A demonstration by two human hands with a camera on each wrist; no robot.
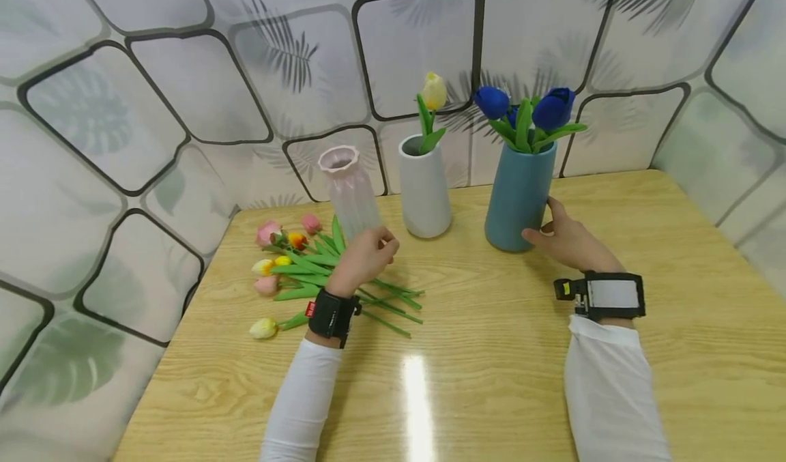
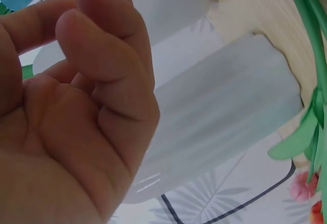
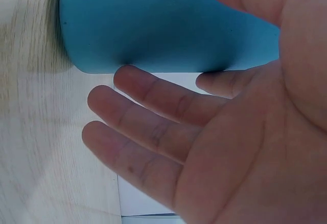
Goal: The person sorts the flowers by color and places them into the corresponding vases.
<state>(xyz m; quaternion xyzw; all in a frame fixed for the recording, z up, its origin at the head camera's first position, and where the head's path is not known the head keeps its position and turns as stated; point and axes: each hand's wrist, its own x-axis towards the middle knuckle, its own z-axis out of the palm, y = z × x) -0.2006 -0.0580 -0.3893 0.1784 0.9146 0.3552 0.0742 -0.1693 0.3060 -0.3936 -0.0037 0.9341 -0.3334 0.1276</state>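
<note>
1. Blue tulips (image 1: 555,110) stood in the teal vase (image 1: 518,199), by the table's back edge and right of its middle; one yellow tulip (image 1: 434,92) stood in the white vase (image 1: 425,196) beside it. That much looked done.
2. No flower showed in the pink vase (image 1: 353,192), near the back-left corner; loose flowers (image 1: 303,269) (pink, yellow and one orange-red) lay toward the left edge, and I judged those to be what was left.
3. Above them hung the left hand (image 1: 364,261), fingers loosely curled, nothing visible in them.
4. The right hand (image 1: 571,240) rested against the teal vase's lower right side, fingers fairly straight, touching rather than clasping.
5. Pale wood grain covered the table (image 1: 491,366), streaked with glare toward the front.
6. Around its back and sides rose a backdrop (image 1: 417,52) printed with dark-lined panels and grey leaves.
</note>
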